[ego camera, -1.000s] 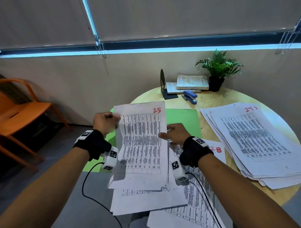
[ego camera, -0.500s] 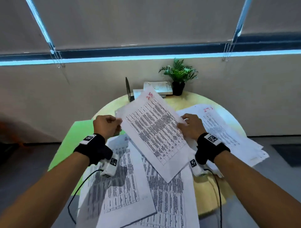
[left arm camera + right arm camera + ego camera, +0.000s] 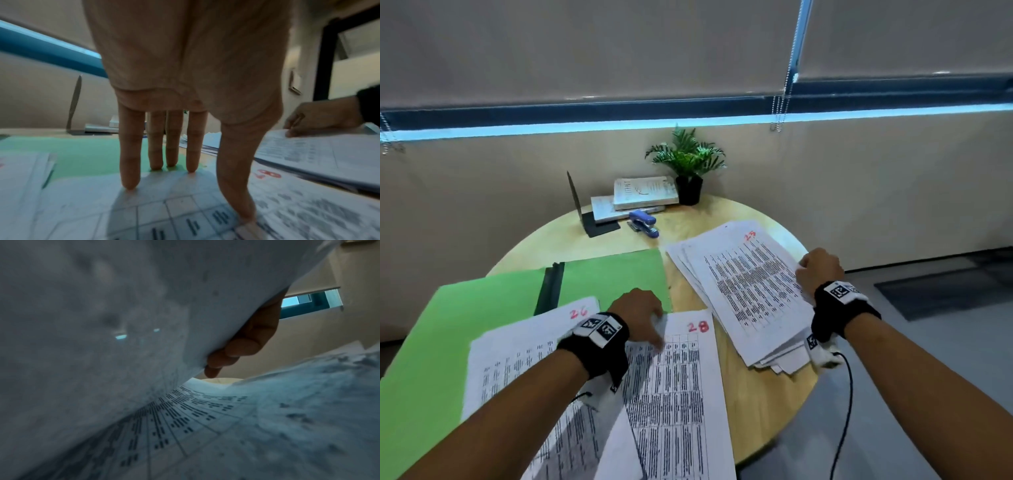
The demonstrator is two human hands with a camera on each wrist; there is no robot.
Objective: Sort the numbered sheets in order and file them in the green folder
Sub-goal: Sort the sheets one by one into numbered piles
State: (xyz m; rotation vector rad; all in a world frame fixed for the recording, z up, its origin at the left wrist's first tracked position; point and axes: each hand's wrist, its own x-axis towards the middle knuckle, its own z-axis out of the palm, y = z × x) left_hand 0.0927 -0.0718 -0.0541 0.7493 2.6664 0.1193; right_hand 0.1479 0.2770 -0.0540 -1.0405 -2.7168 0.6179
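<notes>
Green folder point(image 3: 599, 274): lies open at ten o'clock on the table.
Left hand point(image 3: 640, 311): fingers straight, pressing sheet 28 point(image 3: 681, 394).
Right hand point(image 3: 820, 270): at three o'clock, pinching the top sheet point(image 3: 750, 284) of the sorted pile's edge.
Risk: that lifted sheet may slide askew, disordering the pile.
Views: only the right wrist shows the curl underneath.

Round pale wooden table point(image 3: 756, 394) against a beige wall point(image 3: 859, 192), grey roller blinds point(image 3: 585, 44) above a strip of blue window light point(image 3: 619, 125), grey floor point(image 3: 945, 342)
</notes>
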